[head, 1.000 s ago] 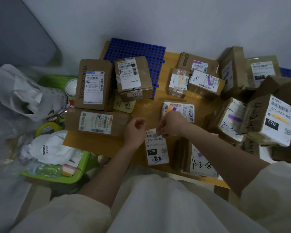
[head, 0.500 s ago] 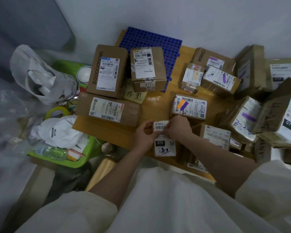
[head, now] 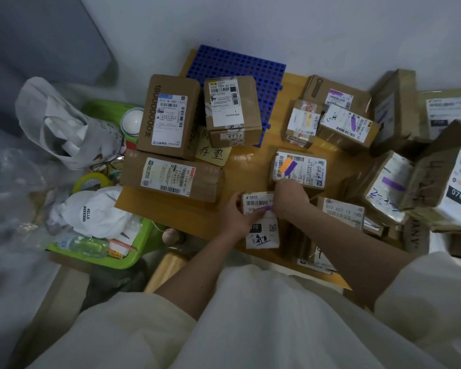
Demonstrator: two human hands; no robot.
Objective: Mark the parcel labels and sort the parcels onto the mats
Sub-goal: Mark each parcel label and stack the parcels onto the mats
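A small white parcel [head: 262, 230] with a barcode label and a black "070" patch lies near the front edge of the wooden table [head: 248, 161]. My left hand [head: 237, 215] grips its left side, thumb across the label. My right hand [head: 290, 197] presses on its upper right corner, where a purple strip [head: 265, 208] sits on the label. Whether the right hand holds anything is hidden. A blue perforated mat [head: 237, 65] lies at the table's back, with a brown box [head: 230, 110] partly on it.
Two more brown boxes [head: 168, 115] [head: 171, 177] sit at left beside a yellow note [head: 213, 153]. Several labelled parcels crowd the right side [head: 298, 169] [head: 346, 123]. A green basket [head: 117, 259] with a white cap and bottle stands to the left, below a white bag [head: 61, 123].
My view has shifted left and down. My left hand has moved from beside the parcel onto its left side. A purple strip now shows on the label.
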